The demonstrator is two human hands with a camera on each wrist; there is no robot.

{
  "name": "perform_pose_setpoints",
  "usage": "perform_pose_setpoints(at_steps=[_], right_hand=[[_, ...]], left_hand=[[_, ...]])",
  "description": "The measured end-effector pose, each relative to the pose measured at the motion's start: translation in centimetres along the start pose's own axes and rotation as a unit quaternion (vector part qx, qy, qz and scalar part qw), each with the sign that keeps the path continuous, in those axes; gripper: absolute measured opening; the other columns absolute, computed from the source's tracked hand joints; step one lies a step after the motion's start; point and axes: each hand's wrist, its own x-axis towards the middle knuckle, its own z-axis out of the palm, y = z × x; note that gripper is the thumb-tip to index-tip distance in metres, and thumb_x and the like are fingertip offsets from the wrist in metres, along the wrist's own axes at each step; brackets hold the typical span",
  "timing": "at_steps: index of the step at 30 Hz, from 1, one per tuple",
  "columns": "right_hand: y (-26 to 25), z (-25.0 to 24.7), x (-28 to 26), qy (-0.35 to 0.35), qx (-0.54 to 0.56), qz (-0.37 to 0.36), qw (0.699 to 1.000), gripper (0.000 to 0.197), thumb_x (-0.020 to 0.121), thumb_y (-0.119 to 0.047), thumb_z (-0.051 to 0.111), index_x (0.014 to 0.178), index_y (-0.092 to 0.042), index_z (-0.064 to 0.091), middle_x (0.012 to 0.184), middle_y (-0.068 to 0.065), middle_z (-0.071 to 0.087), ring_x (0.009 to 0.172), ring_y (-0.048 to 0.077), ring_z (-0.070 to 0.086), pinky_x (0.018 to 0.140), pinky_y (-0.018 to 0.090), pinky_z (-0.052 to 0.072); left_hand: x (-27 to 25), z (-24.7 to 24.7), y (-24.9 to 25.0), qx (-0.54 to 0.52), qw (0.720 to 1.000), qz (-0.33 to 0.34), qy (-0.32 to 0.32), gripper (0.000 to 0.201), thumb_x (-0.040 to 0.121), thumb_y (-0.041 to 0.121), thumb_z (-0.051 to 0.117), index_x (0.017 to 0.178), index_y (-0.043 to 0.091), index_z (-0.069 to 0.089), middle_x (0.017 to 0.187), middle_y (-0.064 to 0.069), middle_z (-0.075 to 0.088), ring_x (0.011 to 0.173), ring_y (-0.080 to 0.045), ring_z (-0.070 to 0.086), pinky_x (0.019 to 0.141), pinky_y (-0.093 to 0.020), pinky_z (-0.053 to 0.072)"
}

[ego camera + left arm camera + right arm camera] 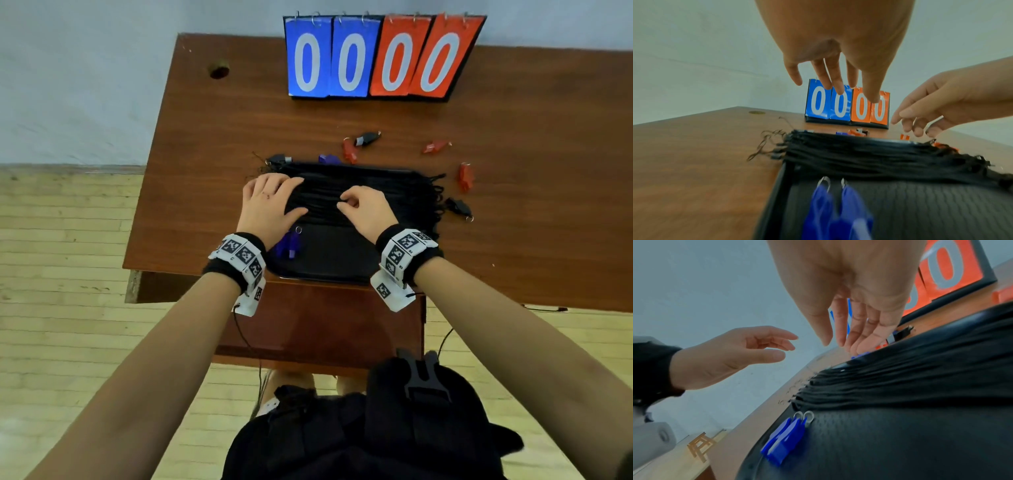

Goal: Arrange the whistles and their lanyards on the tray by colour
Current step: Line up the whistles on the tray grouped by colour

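A black tray (335, 253) lies at the table's near edge. A bundle of black lanyards (404, 192) stretches across its far half, with ends hanging over both sides. Two blue whistles (289, 243) lie side by side in the tray's near left corner (785, 438). My left hand (291, 198) hovers over the left end of the lanyards with fingers spread, holding nothing. My right hand (344, 202) hangs over the middle of the bundle with fingers loosely bent and empty (842, 340). Beyond the tray lie a blue whistle (329, 159), several red whistles (349, 150) and black whistles (368, 138).
A flip scoreboard (380, 56) showing blue and red zeros stands at the back of the wooden table (205, 144). A red whistle (466, 176) and a black one (460, 206) lie right of the tray. A round hole (219, 70) is at the far left.
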Motion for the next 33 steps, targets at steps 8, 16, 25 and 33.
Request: perform_pose_setpoints(at_steps=[8,16,25,33], right_hand=[[-1.0,-2.8,5.0,-0.006,-0.044,0.020,0.999,0.034,0.092,-0.025,0.057,0.122,-0.010,0.059,0.118,0.010,0.060,0.109,0.025,0.056,0.096,0.034,0.045],[-2.2,-1.7,11.4,-0.028,-0.056,0.072,0.995,0.038,0.092,-0.030,0.055,0.125,-0.011,0.056,0.122,0.014,0.060,0.113,0.030,0.055,0.092,0.032,0.044],[-1.5,-0.2,14.0,-0.090,-0.181,0.099,0.974,0.040,0.089,-0.042,0.058,0.115,-0.011,0.057,0.114,0.014,0.060,0.100,0.034,0.060,0.080,0.037,0.047],[-1.1,0.4,14.8,-0.065,-0.186,0.086,0.977,0.037,0.088,-0.042,0.056,0.108,-0.011,0.056,0.117,0.015,0.057,0.101,0.035,0.060,0.076,0.037,0.044]], left_hand=[[7.5,-0.2,1.5,-0.032,0.993,-0.081,-0.074,0.048,0.091,0.037,0.053,0.136,0.025,0.042,0.133,-0.002,0.048,0.131,-0.024,0.030,0.106,-0.045,0.024],[13.0,1.9,-0.6,-0.100,0.972,-0.107,-0.183,0.043,0.094,0.033,0.050,0.134,0.019,0.043,0.123,-0.011,0.058,0.123,-0.031,0.040,0.097,-0.045,0.039],[16.0,4.0,-1.9,-0.042,0.963,-0.092,-0.252,0.040,0.095,0.035,0.046,0.135,0.029,0.045,0.130,-0.006,0.056,0.121,-0.030,0.048,0.101,-0.046,0.034],[16.7,5.1,-1.4,-0.042,0.970,-0.052,-0.233,0.041,0.096,0.032,0.041,0.137,0.034,0.043,0.134,0.000,0.054,0.125,-0.028,0.039,0.101,-0.050,0.029]])
